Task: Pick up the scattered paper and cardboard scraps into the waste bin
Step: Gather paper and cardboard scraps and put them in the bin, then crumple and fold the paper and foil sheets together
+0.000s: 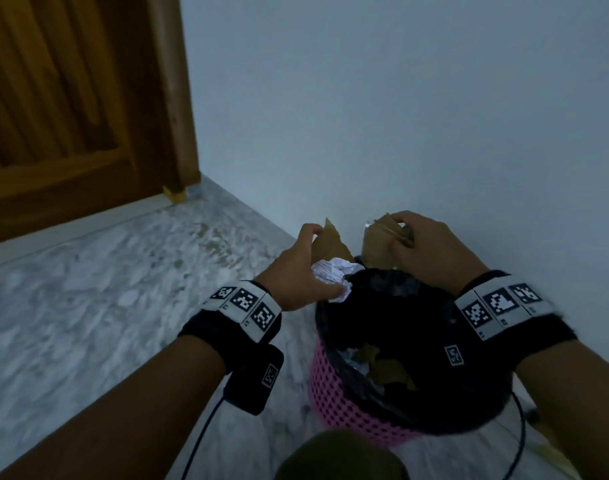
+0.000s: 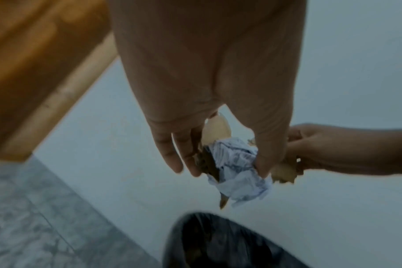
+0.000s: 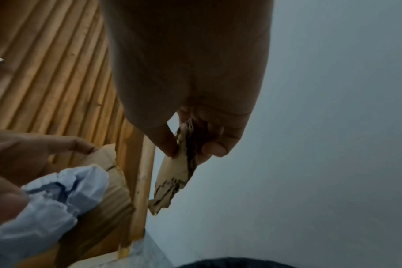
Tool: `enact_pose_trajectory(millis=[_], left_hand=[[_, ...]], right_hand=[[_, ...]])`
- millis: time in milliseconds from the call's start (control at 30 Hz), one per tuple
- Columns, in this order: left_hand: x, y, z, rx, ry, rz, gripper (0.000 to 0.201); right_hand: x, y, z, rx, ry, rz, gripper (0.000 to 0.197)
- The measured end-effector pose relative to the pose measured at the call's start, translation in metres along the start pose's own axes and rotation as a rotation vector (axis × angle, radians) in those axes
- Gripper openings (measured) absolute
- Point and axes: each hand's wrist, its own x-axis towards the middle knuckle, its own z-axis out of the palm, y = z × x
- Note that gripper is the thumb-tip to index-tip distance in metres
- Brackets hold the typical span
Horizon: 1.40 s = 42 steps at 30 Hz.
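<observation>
A pink mesh waste bin [image 1: 327, 386] lined with a black bag [image 1: 393, 306] stands against the wall; brown and white scraps [image 1: 382, 365] lie inside. My left hand [image 1: 306, 268] hovers over the bin's far left rim, gripping a crumpled white paper [image 1: 332, 273] [image 2: 236, 163] together with a brown cardboard scrap [image 1: 332, 242] [image 2: 216, 130]. My right hand [image 1: 431, 247] is over the far right rim, pinching a torn cardboard piece [image 1: 379, 239] [image 3: 172, 174] between thumb and fingers. The bin's dark opening [image 2: 218, 243] lies just below both hands.
A wooden door [image 1: 71, 116] and its frame stand at the left. A pale wall [image 1: 400, 98] runs directly behind the bin. Grey marbled floor [image 1: 105, 289] spreads to the left. A black cable [image 1: 519, 427] hangs from my right wrist, and my knee [image 1: 341, 459] is at the bottom edge.
</observation>
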Motion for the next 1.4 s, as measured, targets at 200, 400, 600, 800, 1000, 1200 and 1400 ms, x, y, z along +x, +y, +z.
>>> enact_pose_trajectory(millis=[200,400,600,800,1000,1200,1400], left_hand=[[0.027,-0.003,0.046,0.222,-0.19,-0.019,0.072],[0.029,-0.003,0.038,0.255,-0.204,-0.023,0.049],[0.021,-0.007,0.0,0.233,-0.138,-0.063,0.04],[-0.004,-0.029,-0.066,0.195,0.029,-0.17,0.035],[-0.056,-0.07,-0.123,0.23,0.252,-0.316,0.033],[-0.132,-0.108,-0.154,0.26,0.421,-0.513,0.034],[-0.22,-0.133,-0.16,0.266,0.603,-0.739,0.035]], right_hand=[[-0.021,0.041,-0.004,-0.031,0.043,0.118,0.033],[-0.031,0.054,0.012,-0.143,-0.116,0.272,0.038],[-0.01,0.02,0.023,-0.065,-0.174,0.195,0.036],[0.033,-0.052,0.057,0.081,-0.164,-0.022,0.025],[0.067,-0.134,0.117,0.177,-0.3,-0.236,0.027],[0.067,-0.217,0.18,0.218,-0.458,-0.427,0.032],[0.038,-0.286,0.24,0.223,-0.615,-0.661,0.033]])
